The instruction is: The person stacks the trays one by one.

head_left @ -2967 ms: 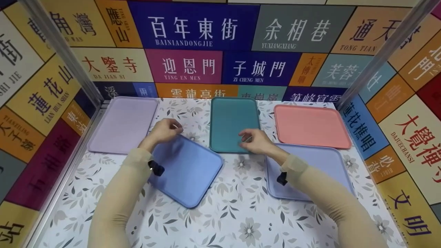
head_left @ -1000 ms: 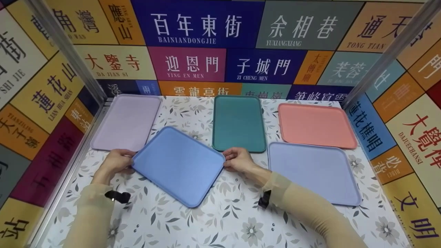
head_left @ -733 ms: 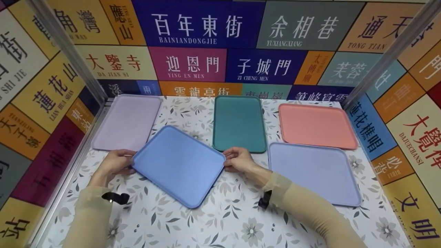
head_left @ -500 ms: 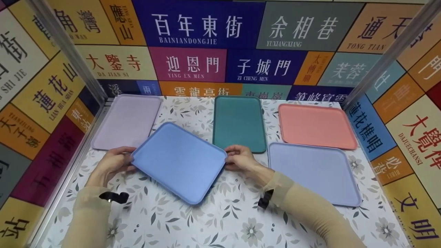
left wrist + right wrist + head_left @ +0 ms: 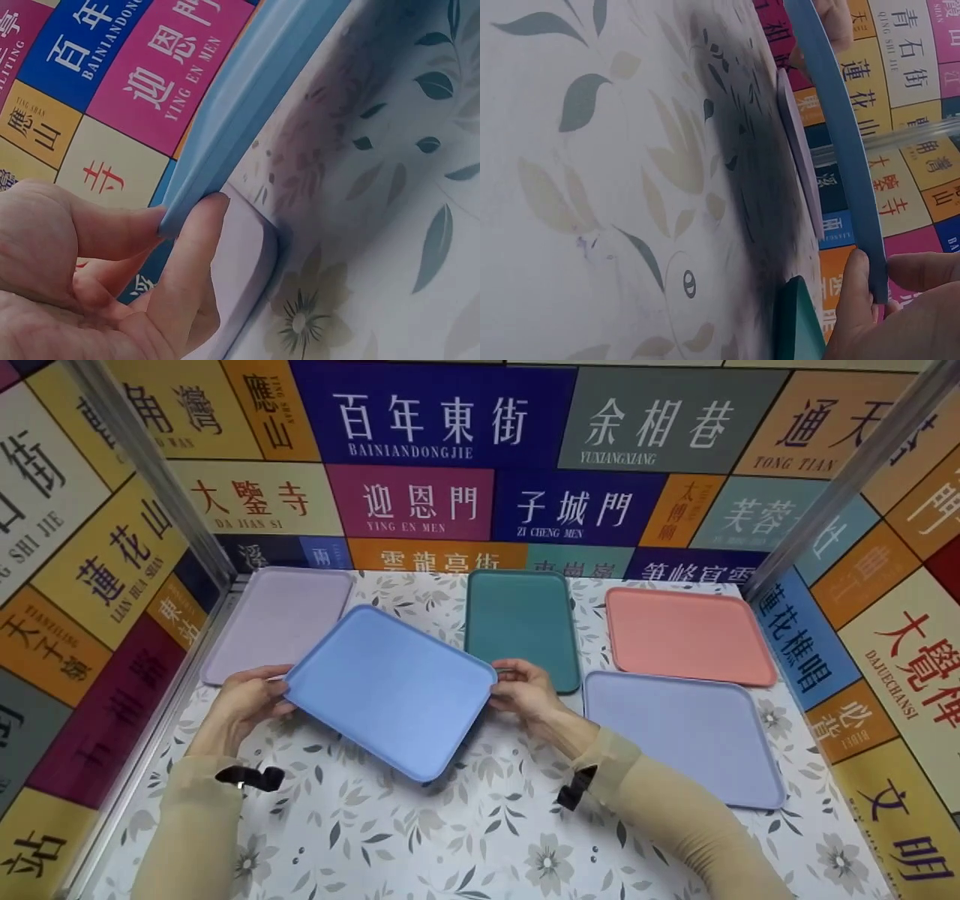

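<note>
Bright street-name walls [image 5: 420, 502] stand behind a white leafy tabletop [image 5: 480, 847]. Blue tray [image 5: 394, 690] is up off it, shadow [image 5: 742, 172] underneath. Off to that tray's right sit the periwinkle tray [image 5: 682, 739] and, further back, the pink tray [image 5: 690, 637]; green tray [image 5: 521, 630] is just past its right corner, lilac tray [image 5: 274, 622] partly hidden behind its left side. Left hand [image 5: 251, 701] and right hand [image 5: 529, 694] pinch its opposite corners, rim snug between thumb and fingers.

Blue rectangular plastic tray [image 5: 390, 694]: cut off in wrist views.
Lilac rectangular plastic tray [image 5: 274, 622], far-left corner of white floral desk [image 5: 480, 840]: partly hidden.
</note>
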{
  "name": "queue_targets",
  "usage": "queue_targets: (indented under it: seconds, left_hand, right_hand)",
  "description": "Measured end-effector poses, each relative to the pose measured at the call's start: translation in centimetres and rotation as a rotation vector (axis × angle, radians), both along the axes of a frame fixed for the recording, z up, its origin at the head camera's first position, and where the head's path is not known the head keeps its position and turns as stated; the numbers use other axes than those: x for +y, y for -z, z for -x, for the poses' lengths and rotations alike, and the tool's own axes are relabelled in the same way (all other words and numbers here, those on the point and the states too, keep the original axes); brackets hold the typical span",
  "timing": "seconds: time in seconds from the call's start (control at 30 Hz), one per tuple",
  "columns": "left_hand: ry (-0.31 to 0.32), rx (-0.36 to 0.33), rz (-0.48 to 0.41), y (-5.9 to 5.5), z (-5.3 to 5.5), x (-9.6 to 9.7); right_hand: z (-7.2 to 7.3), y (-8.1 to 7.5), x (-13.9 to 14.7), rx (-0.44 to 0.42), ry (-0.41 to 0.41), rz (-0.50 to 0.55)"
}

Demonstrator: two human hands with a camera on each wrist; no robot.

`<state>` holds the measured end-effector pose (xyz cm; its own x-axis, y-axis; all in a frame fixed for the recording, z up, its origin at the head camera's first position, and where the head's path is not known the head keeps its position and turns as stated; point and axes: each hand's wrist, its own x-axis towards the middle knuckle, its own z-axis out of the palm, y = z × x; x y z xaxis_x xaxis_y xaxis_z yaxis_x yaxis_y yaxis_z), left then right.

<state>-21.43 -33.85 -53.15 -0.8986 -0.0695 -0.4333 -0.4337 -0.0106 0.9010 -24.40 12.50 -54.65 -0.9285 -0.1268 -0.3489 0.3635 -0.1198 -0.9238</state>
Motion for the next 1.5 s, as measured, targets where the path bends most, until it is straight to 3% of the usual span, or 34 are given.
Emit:
queue_targets:
  seconds: [0.17, 0.47, 0.8, 1.03, 1.3, 1.5]
  left_hand:
    - [-0.036, -0.01, -0.035, -0.5, 0.6, 0.4]
    - [-0.08, -0.048, -0.049, -1.2, 1.8, 1.3]
    - [-0.142, -0.053, -0.082, -2.0, 3.6, 3.3]
    - [-0.258, 0.098, -0.238, -2.3, 4.7, 7.1]
    - [-0.282, 0.251, -0.18, -2.4, 5.6, 13.0]
    - [-0.294, 0.281, -0.178, -2.2, 5.6, 16.9]
  right_hand:
    - [0.0, -0.5, -0.7, 0.007, 0.024, 0.047]
    - [-1.1, -0.4, -1.8, 0.05, -0.019, 0.1]
    - [-0.7, -0.9, -1.1, 0.085, 0.069, 0.102]
    - [0.3, -2.0, -0.7, 0.087, 0.156, 0.136]
    - [1.3, -3.2, -0.7, 0.095, 0.243, 0.16]
    - [1.8, -3.4, -0.7, 0.094, 0.302, 0.166]
